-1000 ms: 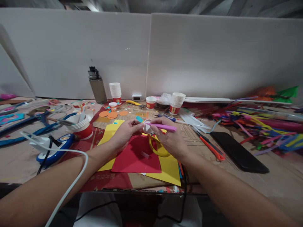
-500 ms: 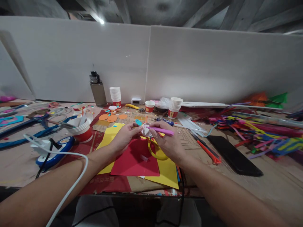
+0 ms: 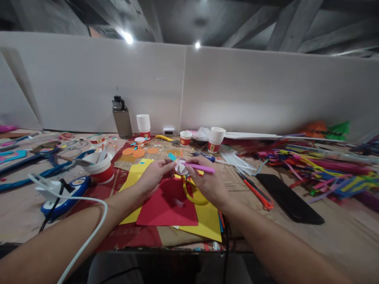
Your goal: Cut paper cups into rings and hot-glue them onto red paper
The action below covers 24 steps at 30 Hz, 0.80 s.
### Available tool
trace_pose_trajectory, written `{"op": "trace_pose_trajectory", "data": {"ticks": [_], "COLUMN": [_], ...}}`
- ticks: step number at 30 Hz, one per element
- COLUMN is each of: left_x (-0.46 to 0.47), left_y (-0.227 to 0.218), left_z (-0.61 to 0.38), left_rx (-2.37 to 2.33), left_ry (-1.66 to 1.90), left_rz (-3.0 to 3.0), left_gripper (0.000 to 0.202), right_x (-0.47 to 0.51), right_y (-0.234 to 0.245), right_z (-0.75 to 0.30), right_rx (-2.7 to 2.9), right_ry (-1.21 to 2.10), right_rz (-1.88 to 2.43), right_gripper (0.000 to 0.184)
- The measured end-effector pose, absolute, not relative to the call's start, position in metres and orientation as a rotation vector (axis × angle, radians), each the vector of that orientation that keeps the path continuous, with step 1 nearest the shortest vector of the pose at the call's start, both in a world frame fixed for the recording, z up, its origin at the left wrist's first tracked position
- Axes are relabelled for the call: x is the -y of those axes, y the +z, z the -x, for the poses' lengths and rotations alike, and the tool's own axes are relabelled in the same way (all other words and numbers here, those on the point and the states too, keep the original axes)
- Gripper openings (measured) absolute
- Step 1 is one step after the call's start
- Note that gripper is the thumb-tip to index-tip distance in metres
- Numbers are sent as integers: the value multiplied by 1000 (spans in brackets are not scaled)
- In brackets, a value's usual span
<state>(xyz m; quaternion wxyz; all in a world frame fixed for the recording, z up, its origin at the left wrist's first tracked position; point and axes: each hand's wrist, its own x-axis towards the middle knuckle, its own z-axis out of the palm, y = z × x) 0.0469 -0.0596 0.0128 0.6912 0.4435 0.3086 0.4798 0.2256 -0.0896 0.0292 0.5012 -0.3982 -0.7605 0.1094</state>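
Observation:
My left hand (image 3: 155, 173) pinches the edge of a small round white piece with a crinkled, paper-like face (image 3: 180, 167). My right hand (image 3: 209, 184) is closed round a slim pink-purple pen-like tool (image 3: 203, 169), whose near end meets the white piece. The tool's exact kind is unclear. Both hands hover over a red sheet of paper (image 3: 164, 213), which lies on yellow paper (image 3: 207, 228). Below my right hand are the yellow handles of scissors (image 3: 194, 200); their blades are mostly hidden.
Orange paper discs (image 3: 139, 153), a paper cup (image 3: 185, 138) and cup stacks (image 3: 217, 139) stand beyond. An orange-red cutter (image 3: 260, 196) and black phone-like slab (image 3: 290, 199) lie right. A white cable (image 3: 102, 217) crosses my left forearm near a blue power strip (image 3: 66, 197).
The view has tilted slightly upward. The white piece has turned and shows more of its round face. Both hands keep nearly the same place and hold.

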Motion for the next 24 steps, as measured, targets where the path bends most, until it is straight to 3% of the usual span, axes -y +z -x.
{"op": "trace_pose_trajectory", "data": {"ticks": [24], "left_x": [62], "left_y": [18], "left_z": [-47], "left_rx": [-712], "left_ry": [1101], "left_rz": [-996], "left_gripper": [35], "right_x": [89], "right_y": [28], "right_z": [-227], "right_rx": [1844], "right_ry": [249], "right_rz": [925], "right_gripper": [16]}}
